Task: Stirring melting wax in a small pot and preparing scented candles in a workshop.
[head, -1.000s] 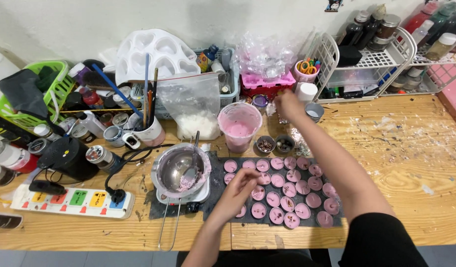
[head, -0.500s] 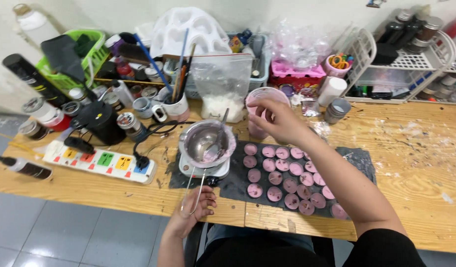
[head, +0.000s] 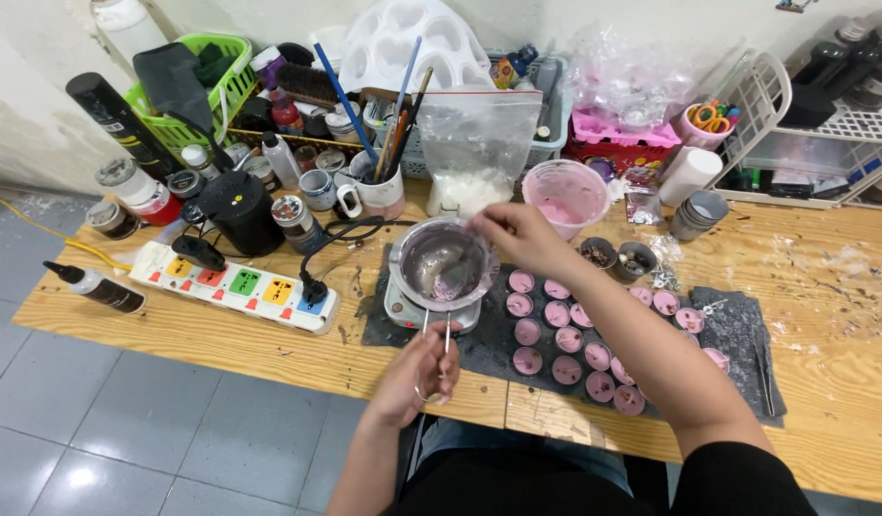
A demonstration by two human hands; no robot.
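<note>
Wooden surface, crowded along its far edge with bottles, jars and baskets. One metal melting pot sits on a small hot plate. The left hand has its grip closed around the pot's two wire handles, which run from the pot straight back to it. The right hand hovers over the pot's rim, fingertips pinched together on something too small to tell. About sixteen pink wax-filled cups lie on a dark mat beside that grip.
</note>
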